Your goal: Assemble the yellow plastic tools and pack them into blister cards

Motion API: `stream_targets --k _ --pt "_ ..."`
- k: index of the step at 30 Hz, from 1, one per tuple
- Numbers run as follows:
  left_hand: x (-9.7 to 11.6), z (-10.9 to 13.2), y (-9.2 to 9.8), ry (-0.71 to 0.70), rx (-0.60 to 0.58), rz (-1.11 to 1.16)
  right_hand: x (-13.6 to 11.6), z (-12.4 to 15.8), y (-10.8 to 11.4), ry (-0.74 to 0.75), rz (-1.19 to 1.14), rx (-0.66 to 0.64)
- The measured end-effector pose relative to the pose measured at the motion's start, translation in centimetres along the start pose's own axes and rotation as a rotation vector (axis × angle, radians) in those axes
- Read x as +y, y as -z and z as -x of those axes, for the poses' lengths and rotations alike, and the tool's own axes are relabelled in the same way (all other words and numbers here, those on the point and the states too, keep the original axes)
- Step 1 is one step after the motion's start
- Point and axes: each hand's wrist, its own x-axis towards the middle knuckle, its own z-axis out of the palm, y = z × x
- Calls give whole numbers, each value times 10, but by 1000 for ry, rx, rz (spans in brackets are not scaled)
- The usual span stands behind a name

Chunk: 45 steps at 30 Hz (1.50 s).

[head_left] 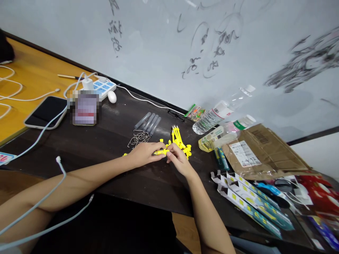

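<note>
Over the dark table, my left hand [146, 154] is closed around a slim yellow plastic part [161, 152] that has a dark section near my fingers. My right hand [180, 161] pinches the same part at its right end. Just beyond my right hand lies a pile of yellow plastic pieces [187, 150], with several yellow rods with metal tips [175, 132] at its back. Bent metal wire hooks [138, 138] are heaped behind my left hand. Several clear tubes [148, 122] lie side by side behind the hooks. A small yellow piece [125, 154] shows beside my left wrist.
To the right stand a clear water bottle [213, 115] and a bottle of yellow liquid [225, 135], near a brown parcel [265, 150] and long opened boxes [251, 203]. A phone [46, 112], a power strip [104, 87] and loose white cables [39, 141] occupy the left.
</note>
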Motion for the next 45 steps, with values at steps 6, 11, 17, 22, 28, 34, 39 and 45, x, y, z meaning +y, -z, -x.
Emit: stream_targets --k 6,11,17,22,28,34,39,45 --pt "-1 1 -2 -15 -20 -2 0 -2 -2 -5 89 -11" --pt "-2 2 -5 -26 -16 -12 10 -4 -8 -26 80 45" --pt "3 1 0 -28 -23 42 12 -4 -11 -18 32 150" --pt "4 0 4 36 6 80 9 -1 -7 56 -27 137" --pt "2 -1 4 30 -2 77 10 -3 -12 53 -59 98" --pt "-2 -1 10 78 -49 149 13 -8 -6 -50 -262 211" --pt "-10 -1 7 124 -31 275 15 -13 5 -84 -353 347" --pt "-11 0 2 166 99 542 12 -12 6 -52 -335 367"
